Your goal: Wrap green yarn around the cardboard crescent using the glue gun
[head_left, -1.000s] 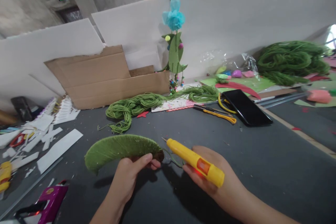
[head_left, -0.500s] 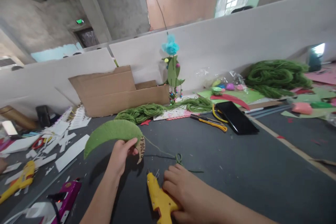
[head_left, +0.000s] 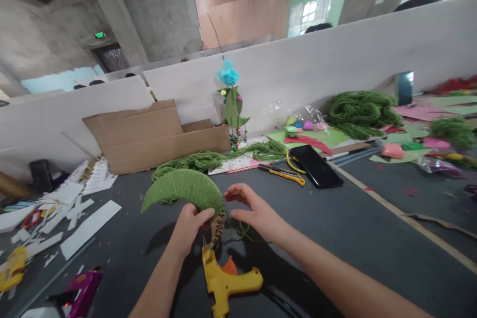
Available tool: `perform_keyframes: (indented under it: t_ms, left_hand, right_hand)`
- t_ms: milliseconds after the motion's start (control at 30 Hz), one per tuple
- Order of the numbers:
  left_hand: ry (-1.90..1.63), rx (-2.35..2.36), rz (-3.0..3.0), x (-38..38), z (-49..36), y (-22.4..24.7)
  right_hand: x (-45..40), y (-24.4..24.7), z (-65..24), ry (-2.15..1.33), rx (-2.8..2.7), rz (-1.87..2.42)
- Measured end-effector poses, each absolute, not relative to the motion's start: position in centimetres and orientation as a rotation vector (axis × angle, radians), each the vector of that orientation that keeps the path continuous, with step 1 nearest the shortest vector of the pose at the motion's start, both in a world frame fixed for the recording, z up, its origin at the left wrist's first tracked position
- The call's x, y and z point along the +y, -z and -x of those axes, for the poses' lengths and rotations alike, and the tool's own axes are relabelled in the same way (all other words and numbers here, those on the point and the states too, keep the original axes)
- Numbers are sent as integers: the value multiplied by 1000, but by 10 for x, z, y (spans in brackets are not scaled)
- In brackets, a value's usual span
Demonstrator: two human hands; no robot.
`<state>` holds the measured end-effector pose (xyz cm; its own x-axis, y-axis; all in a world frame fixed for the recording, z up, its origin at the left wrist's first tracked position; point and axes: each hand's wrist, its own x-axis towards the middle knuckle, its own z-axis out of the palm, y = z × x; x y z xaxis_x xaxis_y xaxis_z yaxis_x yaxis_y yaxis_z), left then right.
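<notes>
My left hand (head_left: 193,228) grips a cardboard crescent (head_left: 182,190) wrapped in green yarn, thumb on top near its lower right end. Bare brown cardboard with printed numbers shows at that tip. Just right of the crescent is my right hand (head_left: 257,211), its fingers curved and thumb held apart, with nothing visible between them. A loose strand of green yarn (head_left: 243,231) trails from the crescent and curls on the table below my right hand. A yellow glue gun (head_left: 227,280) with an orange trigger rests on the table between my forearms, its nozzle close under the cardboard tip.
Behind the hands lie a green yarn bundle (head_left: 194,161), a yellow utility knife (head_left: 285,174) and a black phone (head_left: 316,166). Cardboard (head_left: 156,134) leans on the white partition beside a blue-flowered decoration (head_left: 228,75). White scraps (head_left: 89,228) and a purple power strip (head_left: 84,290) are at left.
My right hand has let go of the glue gun and moved up beside the crescent. The glue gun now lies on the table. The crescent has shifted right in view.
</notes>
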<state>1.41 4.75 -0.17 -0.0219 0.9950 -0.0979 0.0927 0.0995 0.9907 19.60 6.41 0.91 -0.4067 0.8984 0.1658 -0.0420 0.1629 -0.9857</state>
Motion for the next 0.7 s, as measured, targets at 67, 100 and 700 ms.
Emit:
perform_keyframes:
  t_ms: [67,100,700]
  left_hand:
    - [-1078,1311,-1207,46,-15,3]
    - [-1062,1299,-1212,46,-16,3]
    - [-958,1305,-1234,45,-21,4]
  right_hand:
    - [63,-2,-190,-1595,-1456,769]
    - [61,1,-188,-1661,-1419,776]
    - [52,0,-199,-1175,-1694,1176]
